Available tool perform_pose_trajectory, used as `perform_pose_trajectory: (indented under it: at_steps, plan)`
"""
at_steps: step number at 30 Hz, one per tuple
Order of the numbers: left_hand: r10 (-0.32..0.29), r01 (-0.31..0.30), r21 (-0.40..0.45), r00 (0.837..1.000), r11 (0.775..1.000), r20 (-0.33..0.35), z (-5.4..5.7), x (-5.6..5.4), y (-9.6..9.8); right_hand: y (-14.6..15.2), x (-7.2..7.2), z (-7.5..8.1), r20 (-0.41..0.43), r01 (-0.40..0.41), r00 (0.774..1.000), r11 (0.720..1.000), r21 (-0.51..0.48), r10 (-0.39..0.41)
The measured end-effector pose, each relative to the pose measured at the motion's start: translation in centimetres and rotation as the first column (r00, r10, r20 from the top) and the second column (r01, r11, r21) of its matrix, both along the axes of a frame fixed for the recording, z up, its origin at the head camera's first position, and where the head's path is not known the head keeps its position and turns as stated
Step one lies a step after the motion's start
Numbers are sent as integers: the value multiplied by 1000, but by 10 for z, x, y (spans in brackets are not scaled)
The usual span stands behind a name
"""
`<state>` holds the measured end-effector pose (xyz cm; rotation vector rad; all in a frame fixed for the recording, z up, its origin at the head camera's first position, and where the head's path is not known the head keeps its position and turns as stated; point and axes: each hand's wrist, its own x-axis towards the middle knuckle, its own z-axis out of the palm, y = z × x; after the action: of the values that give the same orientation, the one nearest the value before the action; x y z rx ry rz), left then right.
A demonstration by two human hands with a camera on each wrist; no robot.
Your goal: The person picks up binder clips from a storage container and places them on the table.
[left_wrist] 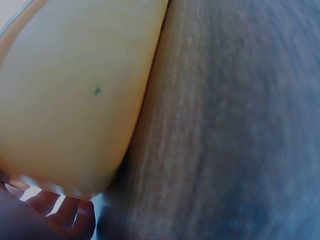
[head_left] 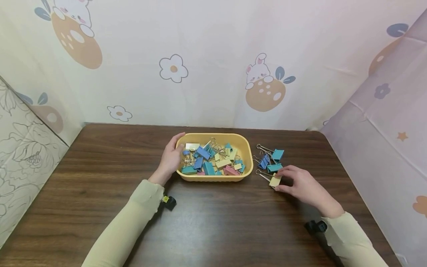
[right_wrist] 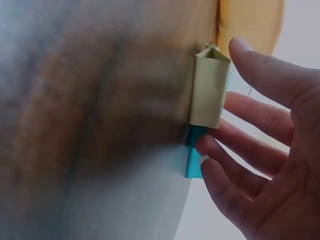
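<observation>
My left hand (head_left: pixel 170 160) grips the left end of a yellow plastic bin (head_left: pixel 213 178), its thumb over the rim. In the left wrist view its curled fingers (left_wrist: pixel 82 220) lie against the bin's end wall. Inside lie several binder clips (head_left: pixel 209 168) in blue, teal, yellow and pink. To the right of the bin, my right hand (head_left: pixel 300 184) is at a yellow binder clip (head_left: pixel 275 180), with loosely bent fingers. In the right wrist view the thumb (right_wrist: pixel 260 70) stands just off this yellow clip (right_wrist: pixel 210 90), and the other fingers reach behind it.
Beyond the yellow clip lie teal binder clips (head_left: pixel 278 155) and a blue binder clip (head_left: pixel 264 161), handles toward the bin. All stand on a dark wooden table (head_left: pixel 213 222), with a printed curtain (head_left: pixel 213 100) along its back edge.
</observation>
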<state>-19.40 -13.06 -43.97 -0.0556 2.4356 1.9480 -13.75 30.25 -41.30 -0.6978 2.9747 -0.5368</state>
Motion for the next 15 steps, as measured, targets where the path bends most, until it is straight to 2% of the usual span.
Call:
perform_pose_trajectory:
  at_steps: [3,9,15]
  plan:
    - [-1,1,-1,1000,1000,3,0,0,0,1,-2,3,-31,3,1000,1000,-22,-4]
    - [0,0,1,1000,1000,3,0,0,1,-6,-9,14,-154,-41,988,995,-87,27]
    - [-1,1,-5,1000,1000,4,0,0,0,-29,-21,31,-199,-92,978,981,-171,57]
